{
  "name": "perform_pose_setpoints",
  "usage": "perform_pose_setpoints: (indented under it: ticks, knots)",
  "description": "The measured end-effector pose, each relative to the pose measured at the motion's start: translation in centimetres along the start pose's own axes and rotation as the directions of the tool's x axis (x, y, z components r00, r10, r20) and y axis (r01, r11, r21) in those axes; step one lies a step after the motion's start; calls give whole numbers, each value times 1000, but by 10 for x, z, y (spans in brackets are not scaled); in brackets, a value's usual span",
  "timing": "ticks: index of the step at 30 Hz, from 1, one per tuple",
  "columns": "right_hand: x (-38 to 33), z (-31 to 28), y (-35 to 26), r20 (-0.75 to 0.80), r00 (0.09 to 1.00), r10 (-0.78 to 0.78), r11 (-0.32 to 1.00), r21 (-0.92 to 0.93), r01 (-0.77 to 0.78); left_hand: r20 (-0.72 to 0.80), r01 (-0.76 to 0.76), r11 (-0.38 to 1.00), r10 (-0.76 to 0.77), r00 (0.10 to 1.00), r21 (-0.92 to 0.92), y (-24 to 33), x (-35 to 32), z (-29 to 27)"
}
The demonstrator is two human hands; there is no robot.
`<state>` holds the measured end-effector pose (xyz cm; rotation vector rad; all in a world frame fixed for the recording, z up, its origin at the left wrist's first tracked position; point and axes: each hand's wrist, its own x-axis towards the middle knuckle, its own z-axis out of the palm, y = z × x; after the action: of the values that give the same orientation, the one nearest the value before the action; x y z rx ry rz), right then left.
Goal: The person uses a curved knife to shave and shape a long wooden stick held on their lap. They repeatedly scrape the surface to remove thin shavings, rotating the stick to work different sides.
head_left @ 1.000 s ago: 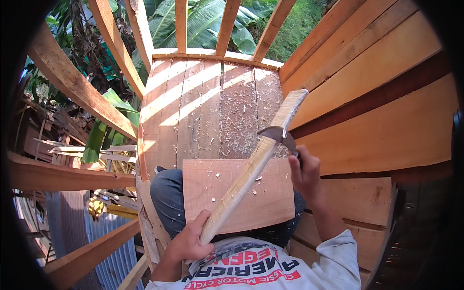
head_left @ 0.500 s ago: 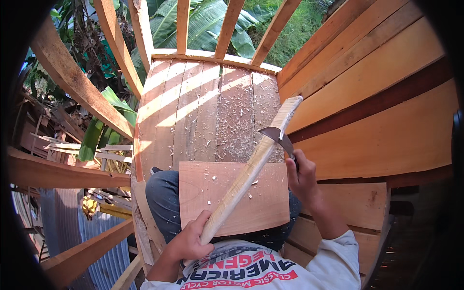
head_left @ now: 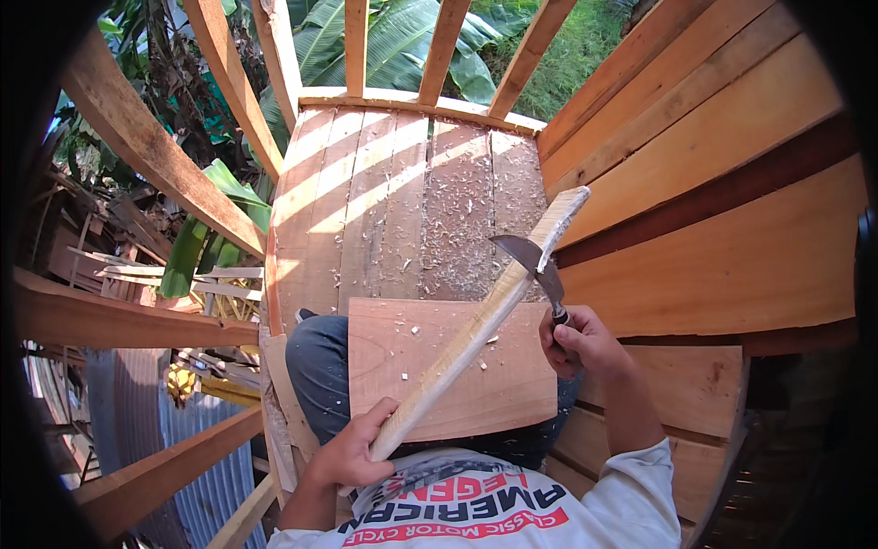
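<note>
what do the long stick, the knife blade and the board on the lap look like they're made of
Stick: pale bare wood, freshly shaved, with curls scattered about it.
Knife blade: dark grey metal, dull rather than polished, probably steel; its handle is hidden in the right hand.
Board: reddish-brown sawn wood, unvarnished, with grain lines showing.

Daylight, bright, sun coming in from upper left through the frame timbers. Hard striped shadows across the plank floor (head_left: pixel 402 201); sunlit strips there near clipping. Wall boards (head_left: pixel 732 183) on the right evenly lit, warm orange, no glare. Lower left under the beams darker, detail muddy. Green leaves (head_left: pixel 402 46) at top bright but not blown out. Focus sharp in the centre: shavings and wood grain read cleanly, no motion blur on either hand. Strong fisheye: straight boards bow toward the rim, black vignette in all corners, edges soft and smeared.
</note>
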<state>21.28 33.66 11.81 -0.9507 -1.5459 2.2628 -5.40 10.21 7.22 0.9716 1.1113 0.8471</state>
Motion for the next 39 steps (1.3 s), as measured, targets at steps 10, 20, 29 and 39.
perform_pose_setpoints:
  ticks: [10,20,29,39]
  knots:
    - [-11,17,2,-295,824,-484,575,-817,45,-33,-21,998,19,999,-51,2,16,14]
    - [-35,5,1,169,980,-107,948,-280,152,-29,-62,998,63,998,31,5,19,22]
    - [-47,-11,-1,-124,988,-88,996,-8,87,-36,-56,998,57,998,33,0,8,23]
    - [-27,3,29,-476,621,-623,737,-622,264,29,42,990,-38,999,-136,23,13,31]
